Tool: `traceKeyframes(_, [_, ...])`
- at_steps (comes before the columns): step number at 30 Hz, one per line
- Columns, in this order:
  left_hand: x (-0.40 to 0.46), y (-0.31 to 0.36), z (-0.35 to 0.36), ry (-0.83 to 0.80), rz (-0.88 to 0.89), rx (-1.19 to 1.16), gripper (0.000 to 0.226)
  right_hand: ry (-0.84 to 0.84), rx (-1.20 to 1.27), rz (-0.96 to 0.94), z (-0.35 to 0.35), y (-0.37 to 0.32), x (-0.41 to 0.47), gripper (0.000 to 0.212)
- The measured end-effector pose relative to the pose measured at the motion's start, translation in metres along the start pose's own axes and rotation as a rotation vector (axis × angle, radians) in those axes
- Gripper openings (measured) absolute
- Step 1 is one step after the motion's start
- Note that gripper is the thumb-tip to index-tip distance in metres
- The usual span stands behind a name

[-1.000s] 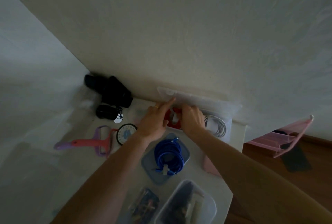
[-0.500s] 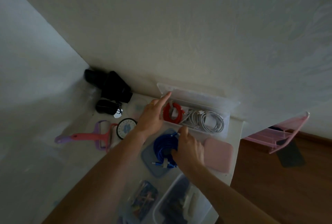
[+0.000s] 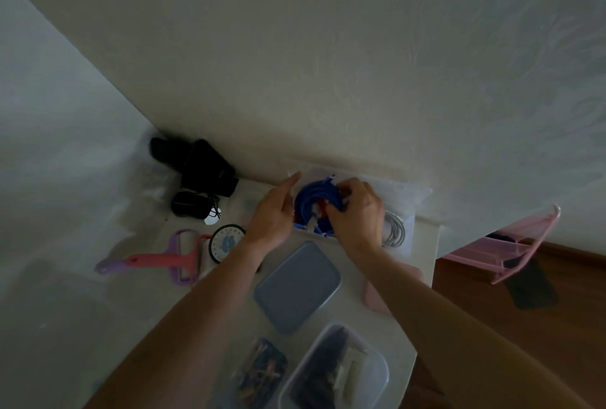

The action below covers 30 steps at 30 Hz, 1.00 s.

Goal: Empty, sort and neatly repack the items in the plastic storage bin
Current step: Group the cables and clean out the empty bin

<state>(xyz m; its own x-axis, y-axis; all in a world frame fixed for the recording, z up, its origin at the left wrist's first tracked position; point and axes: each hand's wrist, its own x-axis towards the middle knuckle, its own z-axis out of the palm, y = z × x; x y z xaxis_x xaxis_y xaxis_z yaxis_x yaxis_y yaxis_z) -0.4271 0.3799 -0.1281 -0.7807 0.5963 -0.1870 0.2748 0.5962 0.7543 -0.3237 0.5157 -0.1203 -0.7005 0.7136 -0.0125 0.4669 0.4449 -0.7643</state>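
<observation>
Repacking under way: right hand grips the blue cable inside the clear bin beside the white cable, flat left hand steadying; table items remain unsorted.

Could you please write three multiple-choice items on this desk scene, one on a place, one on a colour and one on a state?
1. Where is the blue cable coil?
A. On the grey lid
B. At the clear bin by the wall
C. On the floor

2. What colour is the lid lying flat on the table?
A. Grey-blue
B. Red
C. Yellow

3. What is the right hand doing?
A. Resting flat on the table
B. Hanging idle
C. Gripping the blue cable coil

Answers:
1 B, the coil sits at the clear bin beside the white cables.
2 A, its bare top looks grey-blue.
3 C, its fingers curl round the coil, while the left hand is open beside it.
</observation>
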Motion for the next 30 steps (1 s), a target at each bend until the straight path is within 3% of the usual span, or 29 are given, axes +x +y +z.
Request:
traceKeyframes(4, [0.003, -0.005, 0.002, -0.01, 0.009, 0.008, 0.05, -0.088, -0.075, -0.12, 0.019, 0.005, 0.006, 0.03])
traceKeyframes(13, [0.006, -0.006, 0.009, 0.025, 0.103, 0.266, 0.047, -0.071, -0.017, -0.132, 0.009, 0.02, 0.001, 0.019])
traceKeyframes(18, [0.008, 0.007, 0.012, 0.031, 0.166, 0.405, 0.054, 0.005, 0.134, 0.02, -0.031, 0.051, -0.009, 0.019])
traceKeyframes(24, [0.009, 0.006, 0.014, 0.019, 0.144, 0.329, 0.055, -0.129, 0.123, 0.015, -0.018, 0.043, -0.002, 0.021])
traceKeyframes(30, [0.008, 0.012, 0.018, -0.037, 0.231, 0.483, 0.04, 0.041, 0.156, 0.023, -0.051, 0.057, 0.001, 0.023])
